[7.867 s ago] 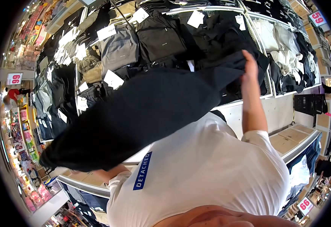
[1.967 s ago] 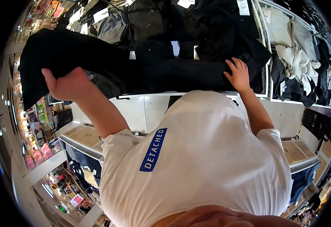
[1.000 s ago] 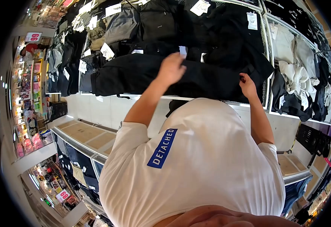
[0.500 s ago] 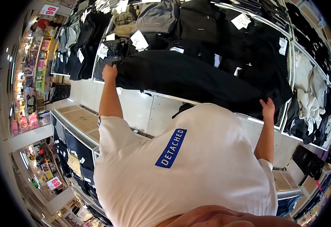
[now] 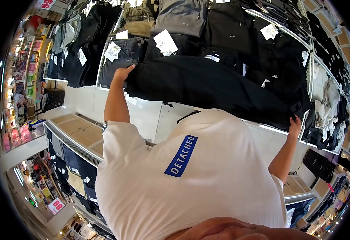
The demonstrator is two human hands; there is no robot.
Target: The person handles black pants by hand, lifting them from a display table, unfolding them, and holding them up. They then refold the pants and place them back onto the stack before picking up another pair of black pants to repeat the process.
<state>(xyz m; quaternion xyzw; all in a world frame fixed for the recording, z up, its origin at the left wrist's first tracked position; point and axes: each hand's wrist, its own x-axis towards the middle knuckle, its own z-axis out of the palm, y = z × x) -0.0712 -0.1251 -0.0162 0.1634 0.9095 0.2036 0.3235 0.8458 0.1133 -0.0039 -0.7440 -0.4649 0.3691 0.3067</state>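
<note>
A pair of black trousers (image 5: 207, 84) is stretched sideways in front of my chest, over the edge of the display. At one end of it, my left hand (image 5: 124, 73) pinches the fabric, thumb on top. My right hand (image 5: 295, 126) grips the other, lower end near the display's right corner. A thin drawstring dangles from the trousers' lower edge, left of the middle. Just beyond the cloth lie folded black garments with white paper tags (image 5: 166, 42).
Folded grey trousers (image 5: 181, 18) and olive trousers (image 5: 138, 21) lie farther back. Pale garments (image 5: 325, 114) fill the rack on the right. Behind me on the left stands another display with a wooden top (image 5: 77, 130). A black crate (image 5: 319, 164) sits low on the right. A red-topped person (image 5: 35, 21) is far left.
My right hand has moved right and down with its end of the trousers. My left hand has shifted slightly right. The view has turned a little, and the trousers remain held at both ends.
</note>
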